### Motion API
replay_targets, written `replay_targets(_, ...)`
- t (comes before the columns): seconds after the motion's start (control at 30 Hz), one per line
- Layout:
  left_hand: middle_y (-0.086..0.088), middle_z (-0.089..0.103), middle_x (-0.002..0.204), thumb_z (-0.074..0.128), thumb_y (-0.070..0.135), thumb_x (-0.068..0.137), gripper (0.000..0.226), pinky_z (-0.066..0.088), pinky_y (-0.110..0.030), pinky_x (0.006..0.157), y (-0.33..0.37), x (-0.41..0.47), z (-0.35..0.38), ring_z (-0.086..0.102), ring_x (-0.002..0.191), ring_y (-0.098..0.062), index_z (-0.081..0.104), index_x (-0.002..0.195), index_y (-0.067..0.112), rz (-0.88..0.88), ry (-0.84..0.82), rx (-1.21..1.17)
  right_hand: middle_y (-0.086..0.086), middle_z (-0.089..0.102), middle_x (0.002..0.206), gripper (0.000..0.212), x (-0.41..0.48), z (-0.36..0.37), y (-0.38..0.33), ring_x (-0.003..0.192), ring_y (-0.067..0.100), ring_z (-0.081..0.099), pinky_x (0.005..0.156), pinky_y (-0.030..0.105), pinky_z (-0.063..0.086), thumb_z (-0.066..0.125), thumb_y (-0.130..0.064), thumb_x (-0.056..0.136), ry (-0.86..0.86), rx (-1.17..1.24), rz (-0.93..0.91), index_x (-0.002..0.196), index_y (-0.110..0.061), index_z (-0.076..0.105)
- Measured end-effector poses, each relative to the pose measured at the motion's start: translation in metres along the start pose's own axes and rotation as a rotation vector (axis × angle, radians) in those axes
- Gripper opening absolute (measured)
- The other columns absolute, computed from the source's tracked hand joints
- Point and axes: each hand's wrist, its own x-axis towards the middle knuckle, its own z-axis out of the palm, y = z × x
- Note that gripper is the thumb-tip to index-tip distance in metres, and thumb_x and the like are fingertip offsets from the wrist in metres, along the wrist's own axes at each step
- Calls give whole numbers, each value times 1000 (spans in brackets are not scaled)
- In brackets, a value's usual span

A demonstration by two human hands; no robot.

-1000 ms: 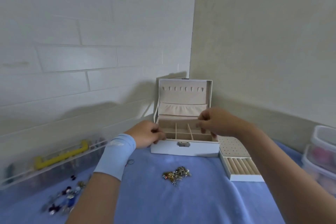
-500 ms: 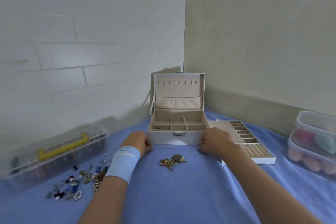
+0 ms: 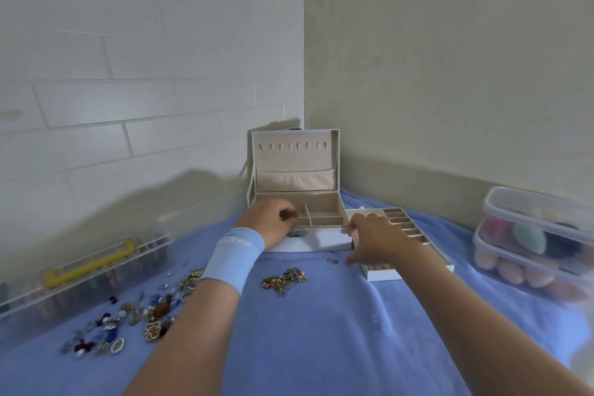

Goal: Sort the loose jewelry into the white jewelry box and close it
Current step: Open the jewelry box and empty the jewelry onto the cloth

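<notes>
The white jewelry box (image 3: pixel 324 239) stands open near the wall corner, its lid (image 3: pixel 295 159) upright and its beige compartments showing. My left hand (image 3: pixel 270 223), with a light blue wristband, reaches over the box's front left compartment with curled fingers; what lies under them is hidden. My right hand (image 3: pixel 376 243) hovers with spread fingers at the box's right front corner, over the near end of a removed beige tray (image 3: pixel 406 230). A gold jewelry pile (image 3: pixel 284 280) lies in front of the box. Mixed loose jewelry (image 3: pixel 135 321) is scattered at the left. Two small rings (image 3: pixel 331 260) lie by the box.
A blue cloth (image 3: pixel 321 331) covers the surface. A clear case with a yellow handle (image 3: pixel 86 270) sits along the left wall. Two stacked clear tubs (image 3: pixel 533 235) of coloured items stand at the right. Walls close in behind the box.
Both hands left the cloth at the box's front. My left hand rose over the left compartment, and my right hand moved right over the tray, fingers spread.
</notes>
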Motion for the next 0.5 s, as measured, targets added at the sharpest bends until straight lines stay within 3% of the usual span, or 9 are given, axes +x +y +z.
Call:
replay_targets(0.1,11,64,122,53,18,97,30,43,-25,93,31,14,21,59,112,-11,66,120,31,76,-84,2,8,45,140,106,-1,8,5,133,30,42,107,44,42,88,-53,59,-87,-24,136,144,-20,35)
replay_targets(0.17,6,58,135,54,15,96,37,41,-30,103,47,22,38,53,125,-18,61,129,30,111,-160,44,11,42,143,113,-1,12,11,135,31,41,108,47,42,88,-53,58,-124,-8,156,148,-18,29)
replay_targets(0.27,4,46,150,59,22,94,52,35,-31,111,60,28,59,44,136,-22,49,143,30,147,-268,148,10,42,147,111,-1,8,18,135,29,42,105,42,44,86,-47,64,-172,24,119,154,-22,25)
replay_targets(0.33,7,38,155,60,29,93,60,36,-32,111,60,31,67,41,138,-21,39,149,34,119,-318,171,7,46,147,104,-1,2,23,130,27,48,95,34,49,84,-34,72,-202,52,110,156,-24,24)
replay_targets(0.43,6,29,160,57,32,95,62,32,-34,114,60,33,73,33,143,-22,34,152,34,126,-307,217,6,40,154,99,-6,-5,31,134,28,45,93,33,48,76,-19,81,-233,50,92,159,-25,15)
replay_targets(0.5,3,28,160,57,29,95,61,32,-35,115,63,34,75,32,144,-23,34,151,32,145,-283,220,7,43,150,90,-11,-7,35,131,27,48,90,31,47,73,-14,82,-227,-4,81,157,-19,22)
